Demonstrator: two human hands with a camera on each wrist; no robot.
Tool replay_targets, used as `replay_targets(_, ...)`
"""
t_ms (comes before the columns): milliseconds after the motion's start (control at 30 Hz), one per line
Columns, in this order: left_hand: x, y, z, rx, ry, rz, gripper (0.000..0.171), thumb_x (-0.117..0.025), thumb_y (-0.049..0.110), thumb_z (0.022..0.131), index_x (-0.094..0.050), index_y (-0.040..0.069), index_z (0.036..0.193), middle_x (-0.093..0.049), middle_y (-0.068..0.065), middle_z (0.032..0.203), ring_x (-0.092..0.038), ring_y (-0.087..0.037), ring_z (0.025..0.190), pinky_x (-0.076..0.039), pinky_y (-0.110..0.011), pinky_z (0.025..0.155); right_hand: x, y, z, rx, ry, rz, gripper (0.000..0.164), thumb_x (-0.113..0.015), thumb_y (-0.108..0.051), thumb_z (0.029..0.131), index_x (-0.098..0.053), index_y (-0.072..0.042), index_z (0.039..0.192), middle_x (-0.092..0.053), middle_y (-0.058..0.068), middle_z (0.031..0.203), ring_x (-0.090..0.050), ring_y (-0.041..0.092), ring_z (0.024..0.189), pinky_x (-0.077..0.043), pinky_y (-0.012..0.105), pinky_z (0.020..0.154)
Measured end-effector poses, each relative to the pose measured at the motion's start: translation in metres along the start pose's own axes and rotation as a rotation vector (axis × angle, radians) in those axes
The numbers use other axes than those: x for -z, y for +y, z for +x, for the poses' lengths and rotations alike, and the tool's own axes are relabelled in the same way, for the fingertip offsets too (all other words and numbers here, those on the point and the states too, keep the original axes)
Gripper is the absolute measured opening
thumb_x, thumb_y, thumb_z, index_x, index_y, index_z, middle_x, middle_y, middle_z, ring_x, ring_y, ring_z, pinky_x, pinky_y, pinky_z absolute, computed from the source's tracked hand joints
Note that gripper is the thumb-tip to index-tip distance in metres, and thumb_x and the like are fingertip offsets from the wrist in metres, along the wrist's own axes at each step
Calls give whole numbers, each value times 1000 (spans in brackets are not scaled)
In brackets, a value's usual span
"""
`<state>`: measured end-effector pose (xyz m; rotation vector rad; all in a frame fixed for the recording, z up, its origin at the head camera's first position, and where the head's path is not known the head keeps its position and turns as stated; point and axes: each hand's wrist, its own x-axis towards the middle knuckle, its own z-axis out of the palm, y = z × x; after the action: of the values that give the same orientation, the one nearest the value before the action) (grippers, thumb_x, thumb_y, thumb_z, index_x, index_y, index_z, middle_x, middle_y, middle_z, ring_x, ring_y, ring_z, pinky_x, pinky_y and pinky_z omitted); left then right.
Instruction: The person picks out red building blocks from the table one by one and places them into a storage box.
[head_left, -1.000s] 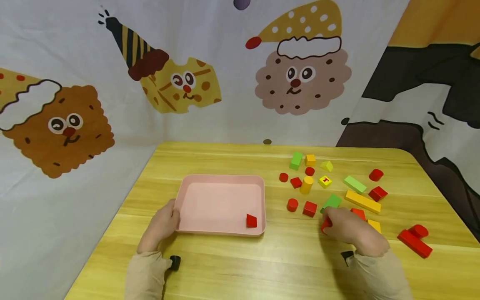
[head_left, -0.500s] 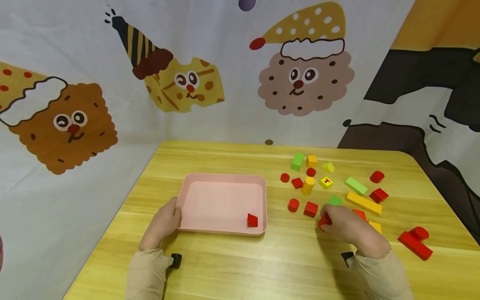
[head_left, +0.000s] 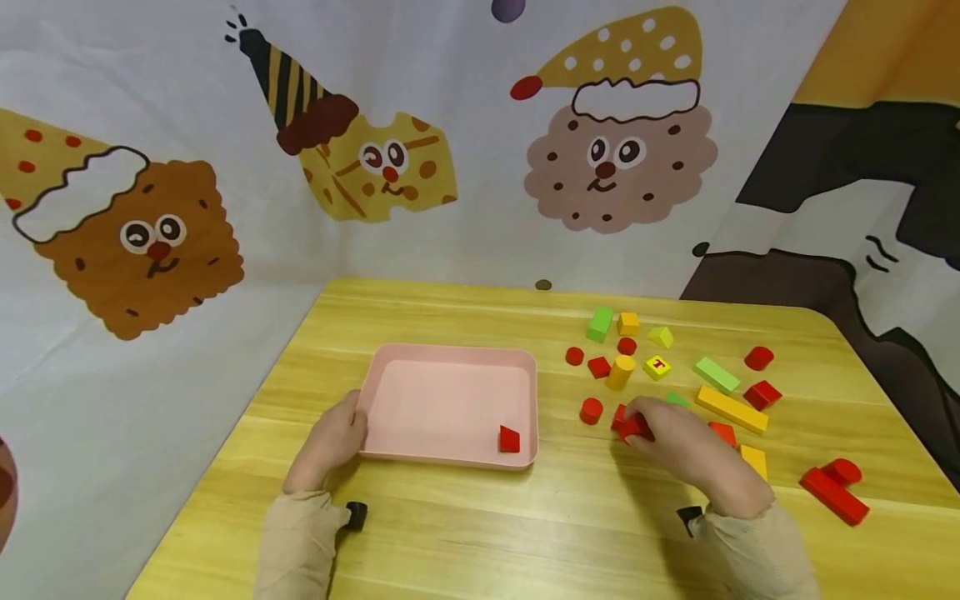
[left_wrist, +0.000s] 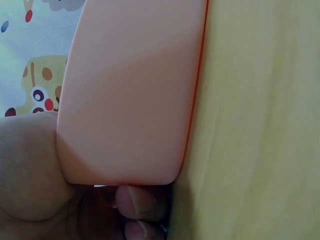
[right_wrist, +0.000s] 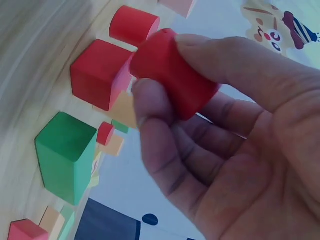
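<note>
My left hand (head_left: 327, 439) grips the left side of a shallow pink tray (head_left: 450, 350); in the left wrist view the thumb lies against the tray's wall (left_wrist: 125, 110) and fingertips show at its lower end. One small red block (head_left: 509, 440) lies in the tray's front right corner. Between thumb and fingers, my right hand (head_left: 686, 446) pinches a red block with curved sides (right_wrist: 172, 75). In the right wrist view, a red cube (right_wrist: 100, 72) and a short red cylinder (right_wrist: 134, 24) stand just behind the held block. Nearby is a green block (right_wrist: 65, 155).
Several blocks spread over the table's right side, among them a yellow cylinder (head_left: 620, 372), a long yellow bar (head_left: 732, 408) and a light green bar (head_left: 716, 376). Far right lies a long red bar (head_left: 834, 497) against a red cylinder (head_left: 843, 471). A printed cloth (head_left: 480, 242) hangs behind.
My right hand has moved left and slightly up with the red block, now in front of the red cube. My left hand stays on the tray. The head view has shifted slightly.
</note>
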<state>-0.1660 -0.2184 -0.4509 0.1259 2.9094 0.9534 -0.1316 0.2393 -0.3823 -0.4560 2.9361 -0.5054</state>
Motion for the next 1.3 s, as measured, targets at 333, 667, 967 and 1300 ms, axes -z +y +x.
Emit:
replay_targets(333, 0, 0, 5, -22, 34, 5, 30, -32, 14, 100, -49, 2, 121, -61, -19, 101, -54, -28, 86, -46, -50, 78, -5, -12, 10, 122, 157, -43, 28, -73, -12, 80, -61, -2, 104, -64, 11, 99, -57, 23, 85, -51, 43, 75)
replay_targets(667, 2, 1, 8, -37, 59, 23, 30, -32, 15, 99, -51, 2, 119, -62, -20, 102, -55, -29, 87, -46, -51, 79, -7, -28, 25, 154, 171, 1, 29, -73, -15, 80, -60, -6, 104, -63, 6, 96, -54, 20, 81, -51, 40, 73)
replay_targets(967, 3, -1, 5, -34, 54, 22, 32, -33, 15, 99, -50, 2, 122, -62, -21, 108, -56, -30, 92, -46, -53, 83, -11, -33, 38, 155, 176, 6, 31, -75, -16, 79, -60, -7, 105, -62, 4, 95, -55, 19, 82, -52, 40, 75)
replay_targets(1300, -1, -7, 1, -9, 41, 0, 30, -35, 14, 99, -51, 4, 122, -61, -14, 95, -53, -25, 82, -46, -47, 76, -10, -42, 43, 135, 172, 54, 35, -74, -18, 80, -60, -8, 110, -63, 5, 101, -55, 20, 87, -52, 41, 78)
